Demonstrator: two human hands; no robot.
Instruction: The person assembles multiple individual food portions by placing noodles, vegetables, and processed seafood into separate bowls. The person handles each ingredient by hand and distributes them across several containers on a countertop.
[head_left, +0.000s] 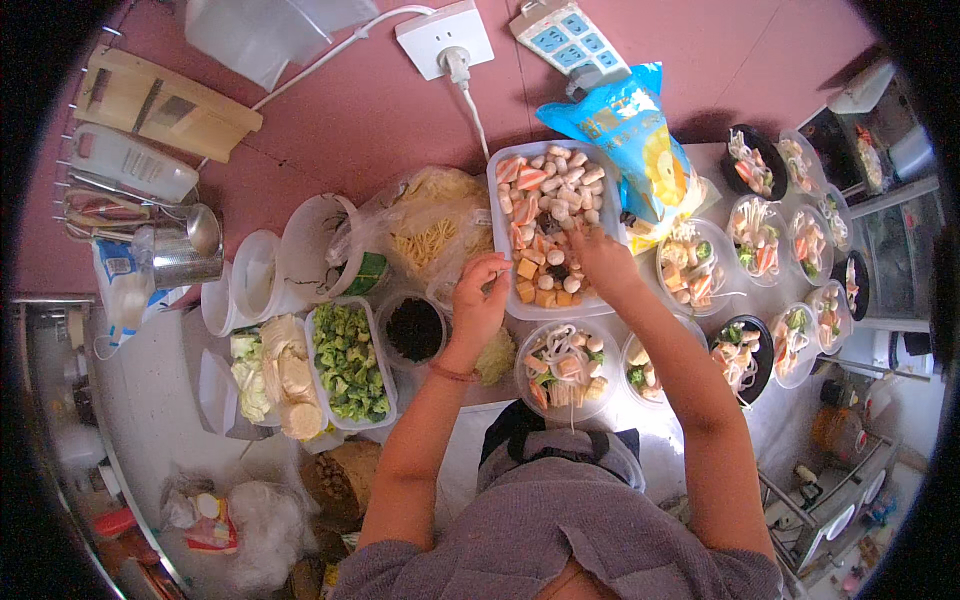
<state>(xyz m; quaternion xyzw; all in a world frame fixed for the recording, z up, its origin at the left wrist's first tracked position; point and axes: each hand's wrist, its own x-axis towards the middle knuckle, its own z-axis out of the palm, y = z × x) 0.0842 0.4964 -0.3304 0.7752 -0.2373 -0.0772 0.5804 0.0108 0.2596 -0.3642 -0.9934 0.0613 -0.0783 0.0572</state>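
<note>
My right hand reaches down into a white plastic tub of meatballs, orange-striped crab-stick pieces and orange cubes. Its fingertips are among the meatballs, and whether they pinch a piece is hidden. Beside the tub's left wall is my left hand, fingers bent and apart, with nothing visible in it. Just in front of me stands a clear round bowl holding noodles, crab stick, meatballs and greens. Below my left wrist lies a pale shredded food, partly covered.
On the left are a tub of broccoli, a tub of dark food, bagged noodles and a white bucket. Several filled bowls crowd the right. A blue snack-style bag leans behind the tub, near a power strip.
</note>
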